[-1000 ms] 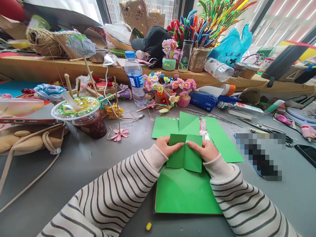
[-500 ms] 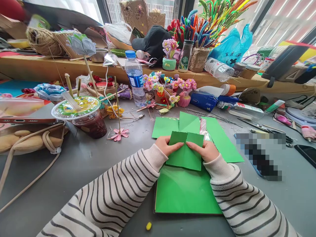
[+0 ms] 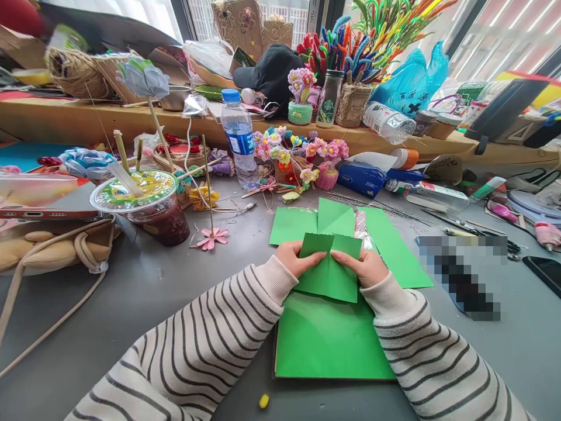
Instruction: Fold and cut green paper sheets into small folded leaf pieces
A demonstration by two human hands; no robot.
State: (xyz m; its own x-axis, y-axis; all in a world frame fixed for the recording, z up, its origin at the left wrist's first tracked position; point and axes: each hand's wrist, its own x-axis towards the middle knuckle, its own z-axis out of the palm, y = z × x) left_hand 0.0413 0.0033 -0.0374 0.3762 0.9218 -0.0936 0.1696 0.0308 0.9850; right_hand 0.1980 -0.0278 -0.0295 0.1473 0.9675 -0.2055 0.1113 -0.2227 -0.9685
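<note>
Between my two hands is a small creased piece of green paper [image 3: 329,280], split along its middle at the upper edge. My left hand [image 3: 298,258] grips the left half, thumb on top near the split. On the other side, my right hand [image 3: 367,266] pinches the right half the same way; the fingers beneath are hidden. Below the held piece lies a larger green sheet [image 3: 333,345] on the table. Past my hands are a folded green piece [image 3: 336,217], another green piece [image 3: 289,225] to its left and a green sheet [image 3: 394,248] to the right.
A lidded drink cup [image 3: 153,210], a pink paper flower [image 3: 212,238] and a water bottle [image 3: 239,140] stand on the left. Tissues [image 3: 362,180] and thin wires [image 3: 385,207] lie behind. A blurred-out object [image 3: 460,278] is at right. A crowded wooden ledge [image 3: 272,126] runs along the back.
</note>
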